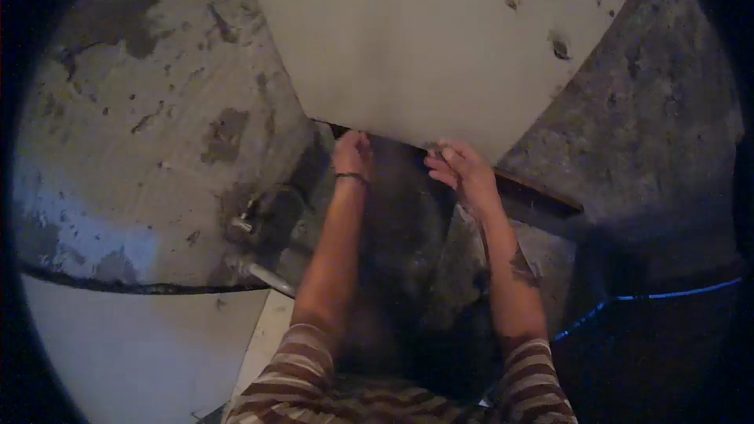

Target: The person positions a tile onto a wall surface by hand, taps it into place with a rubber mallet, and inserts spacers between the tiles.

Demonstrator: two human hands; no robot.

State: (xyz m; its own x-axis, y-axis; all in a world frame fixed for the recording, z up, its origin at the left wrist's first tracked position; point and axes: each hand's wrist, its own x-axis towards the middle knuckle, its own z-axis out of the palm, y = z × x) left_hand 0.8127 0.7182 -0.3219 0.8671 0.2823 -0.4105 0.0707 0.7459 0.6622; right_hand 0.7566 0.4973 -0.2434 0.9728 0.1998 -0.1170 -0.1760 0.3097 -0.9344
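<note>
Left hand (353, 155) curls at the lower edge of the pale panel (440, 39), near its left corner; I can't tell if it grips. Right hand (469, 174) is farther along that edge, toward the right corner, fingers bent, its hold unclear too. Past it, a brown strip (542, 191) juts beyond that corner. Dark open room separates the forearms (334, 255); rough concrete (181, 118) flanks the panel.
</note>
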